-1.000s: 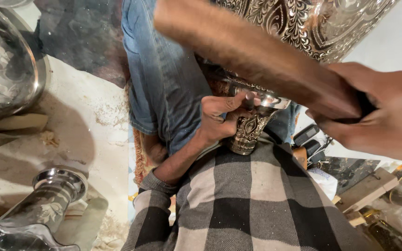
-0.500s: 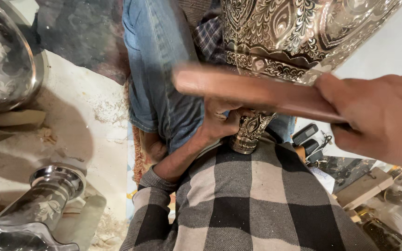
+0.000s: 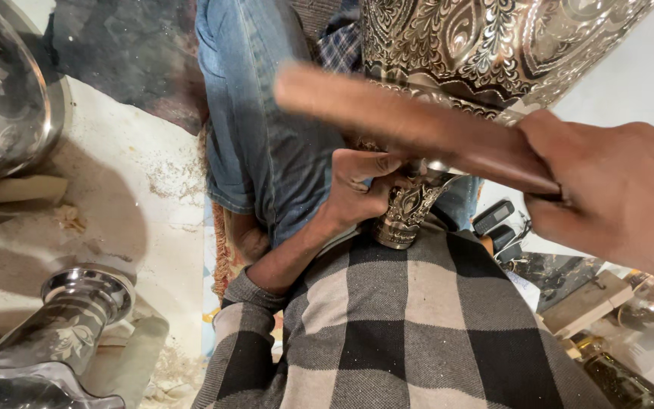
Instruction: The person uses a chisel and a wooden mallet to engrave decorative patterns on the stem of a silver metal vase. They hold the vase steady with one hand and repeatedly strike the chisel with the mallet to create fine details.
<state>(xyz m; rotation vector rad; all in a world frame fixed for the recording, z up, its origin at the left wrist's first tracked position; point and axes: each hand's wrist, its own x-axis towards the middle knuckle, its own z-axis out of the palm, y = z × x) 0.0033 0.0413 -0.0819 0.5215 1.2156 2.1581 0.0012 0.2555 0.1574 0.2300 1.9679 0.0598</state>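
A large engraved silver vessel [image 3: 486, 45] fills the top of the head view, its patterned stem [image 3: 406, 212] running down to my lap. My left hand [image 3: 361, 185] is wrapped around that stem just under the bowl. My right hand [image 3: 615, 189] grips one end of a brown wooden stick [image 3: 403, 121], which lies blurred across the lower part of the bowl. My legs in blue jeans [image 3: 266, 129] and a checked grey and black sleeve [image 3: 418, 326] are below.
A round shiny metal bowl [image 3: 1, 98] sits at the upper left. Another silver stemmed piece [image 3: 62, 318] lies at the lower left on a dusty pale floor [image 3: 138, 189]. Small tools and wooden blocks [image 3: 569, 303] lie at the lower right.
The wooden stick in my right hand has swung from a steep diagonal to nearly level across the bowl. My left hand stays on the stem.
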